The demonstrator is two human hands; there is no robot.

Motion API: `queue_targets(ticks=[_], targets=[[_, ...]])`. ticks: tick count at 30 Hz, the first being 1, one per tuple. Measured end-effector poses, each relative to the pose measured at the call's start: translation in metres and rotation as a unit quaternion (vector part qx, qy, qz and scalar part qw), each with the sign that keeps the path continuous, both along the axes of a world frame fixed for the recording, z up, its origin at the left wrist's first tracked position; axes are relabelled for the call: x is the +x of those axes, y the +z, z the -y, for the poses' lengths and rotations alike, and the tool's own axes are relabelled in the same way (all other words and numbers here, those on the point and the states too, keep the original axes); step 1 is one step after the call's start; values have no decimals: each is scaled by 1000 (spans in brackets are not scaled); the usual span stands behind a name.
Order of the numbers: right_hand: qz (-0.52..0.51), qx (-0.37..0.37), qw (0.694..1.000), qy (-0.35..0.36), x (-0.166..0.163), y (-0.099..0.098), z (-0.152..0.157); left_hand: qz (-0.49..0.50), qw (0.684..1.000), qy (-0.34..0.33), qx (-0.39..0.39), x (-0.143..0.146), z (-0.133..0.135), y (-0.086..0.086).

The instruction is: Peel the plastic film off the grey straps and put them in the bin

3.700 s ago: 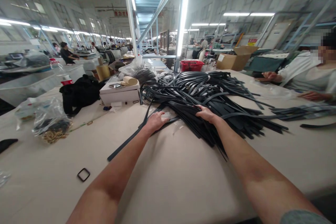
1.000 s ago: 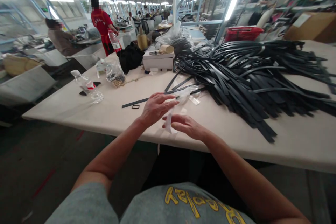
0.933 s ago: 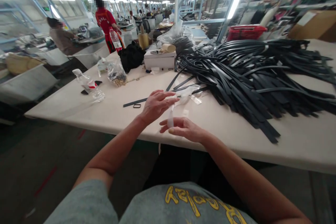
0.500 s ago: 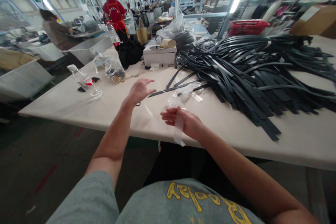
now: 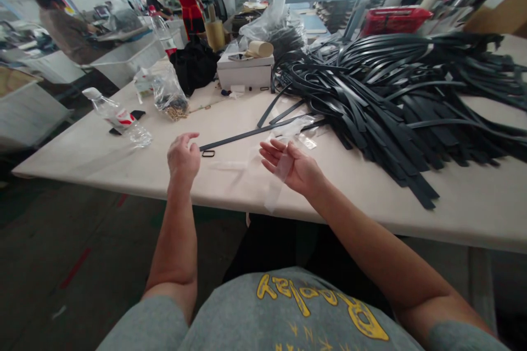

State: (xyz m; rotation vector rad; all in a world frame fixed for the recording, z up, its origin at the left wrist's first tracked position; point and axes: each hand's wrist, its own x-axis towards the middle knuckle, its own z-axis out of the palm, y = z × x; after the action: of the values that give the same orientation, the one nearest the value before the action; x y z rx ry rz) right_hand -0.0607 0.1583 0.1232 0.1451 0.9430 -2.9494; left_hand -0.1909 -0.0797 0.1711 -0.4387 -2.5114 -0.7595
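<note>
My left hand [image 5: 183,154] hovers over the near edge of the beige table [image 5: 102,167] with its fingers curled in. A faint clear plastic film [image 5: 247,171] stretches from it to my right hand [image 5: 294,167]. That hand is palm up with fingers spread, and the film drapes over it and hangs below the table edge. Just beyond my hands lie a single black strap [image 5: 247,132], a small square black buckle ring [image 5: 208,153] and more clear wrappers [image 5: 296,130]. A large pile of black straps [image 5: 391,93] fills the table to the right.
A plastic water bottle [image 5: 119,119] lies at the left, near a clear bag of gold hardware [image 5: 169,100], a black bag [image 5: 193,64] and a white box [image 5: 245,69]. Farther back stand a red basket [image 5: 393,19] and a cardboard box [image 5: 500,8]. People work at tables at the back left.
My hands left the strap pile and came back to the near edge holding clear film. In the last half second the left hand pulled away leftward and curled, and the right hand turned palm up.
</note>
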Motion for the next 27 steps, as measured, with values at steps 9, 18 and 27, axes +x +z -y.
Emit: queue_targets(ticks=[9, 18, 27], targets=[[-28, -20, 999, -20, -5, 13, 0, 488, 779, -352, 179, 88, -61, -42], [14, -21, 999, -40, -13, 8, -7, 628, 675, -295, 250, 114, -53, -70], [-4, 80, 992, 95, -13, 10, 13, 716, 572, -335, 221, 138, -46, -54]])
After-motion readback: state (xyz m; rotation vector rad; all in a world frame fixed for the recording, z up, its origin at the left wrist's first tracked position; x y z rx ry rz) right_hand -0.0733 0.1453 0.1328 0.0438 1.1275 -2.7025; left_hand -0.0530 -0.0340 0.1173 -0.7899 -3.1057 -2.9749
